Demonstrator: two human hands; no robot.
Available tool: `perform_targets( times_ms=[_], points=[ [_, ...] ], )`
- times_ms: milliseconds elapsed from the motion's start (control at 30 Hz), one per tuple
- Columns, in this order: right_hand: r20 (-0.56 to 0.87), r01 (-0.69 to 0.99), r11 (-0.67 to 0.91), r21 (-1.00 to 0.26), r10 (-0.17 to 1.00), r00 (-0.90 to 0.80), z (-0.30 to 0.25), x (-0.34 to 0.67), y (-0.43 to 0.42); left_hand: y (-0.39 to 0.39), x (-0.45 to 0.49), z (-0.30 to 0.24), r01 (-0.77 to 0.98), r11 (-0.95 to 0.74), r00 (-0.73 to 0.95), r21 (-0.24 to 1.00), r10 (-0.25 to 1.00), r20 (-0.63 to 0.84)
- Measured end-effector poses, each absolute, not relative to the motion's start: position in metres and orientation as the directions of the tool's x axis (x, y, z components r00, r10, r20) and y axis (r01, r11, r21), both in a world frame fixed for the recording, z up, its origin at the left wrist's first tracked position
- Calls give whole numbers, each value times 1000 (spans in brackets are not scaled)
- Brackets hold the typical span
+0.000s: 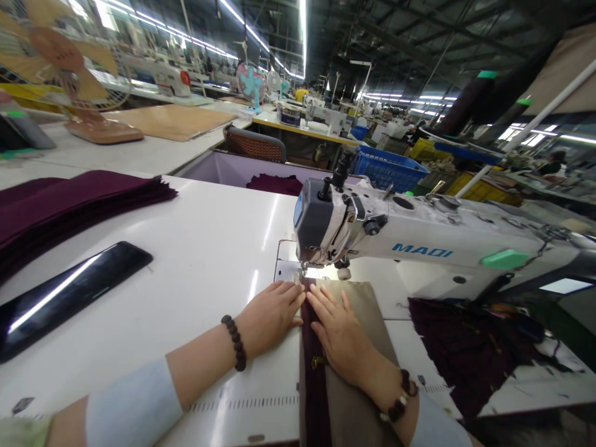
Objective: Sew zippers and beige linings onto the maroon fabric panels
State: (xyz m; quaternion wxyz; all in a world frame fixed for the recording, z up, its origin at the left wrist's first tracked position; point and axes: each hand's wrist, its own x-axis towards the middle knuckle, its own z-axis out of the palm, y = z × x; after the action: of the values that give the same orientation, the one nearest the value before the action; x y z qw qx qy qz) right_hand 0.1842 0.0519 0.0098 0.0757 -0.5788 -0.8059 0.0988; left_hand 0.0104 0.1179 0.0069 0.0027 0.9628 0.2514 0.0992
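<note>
Under the needle area of the sewing machine (372,233) lies a maroon strip (314,397) along the edge of a beige fabric piece (361,301). A small brass-coloured zipper pull (319,361) shows on the strip. My left hand (272,316) lies flat at the strip's left edge, its fingertips just in front of the presser foot. Flat on the strip and the beige fabric rests my right hand (342,335), its fingers slightly spread and its index fingertip close to the left hand's. Both hands press from above and grip nothing.
On the left lie a stack of maroon fabric (79,205) and a shiny black phone-like slab (69,292). More maroon pieces (470,354) sit right of the machine. Behind it stand a blue crate (388,167) and a lilac bin (218,171). An orange fan (88,102) stands at far left.
</note>
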Motion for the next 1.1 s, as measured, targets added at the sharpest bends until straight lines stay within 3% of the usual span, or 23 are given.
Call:
perform_targets(
  times_ms=[700,767,833,900,933,1033,1100],
  points=[
    [75,903,357,-237,934,-350,6,193,72,129,16,14,503,-862,846,65,507,167],
    [79,901,368,-230,930,-360,5,193,72,139,-9,22,557,-829,817,38,556,152],
    [76,904,373,-210,928,-365,1,195,72,153,-57,39,722,-692,687,-12,714,139],
    [95,908,380,-176,925,-369,-7,198,72,163,-122,63,923,-379,385,-70,914,129],
    [119,905,394,-158,918,-379,-13,200,72,163,-157,77,966,-237,251,-105,955,156],
    [233,888,449,-103,879,-417,-34,206,75,148,-245,106,979,110,-67,-175,970,232],
    [306,879,473,-57,846,-436,-45,209,78,135,-278,109,961,207,-172,-184,966,191]
  ],
)
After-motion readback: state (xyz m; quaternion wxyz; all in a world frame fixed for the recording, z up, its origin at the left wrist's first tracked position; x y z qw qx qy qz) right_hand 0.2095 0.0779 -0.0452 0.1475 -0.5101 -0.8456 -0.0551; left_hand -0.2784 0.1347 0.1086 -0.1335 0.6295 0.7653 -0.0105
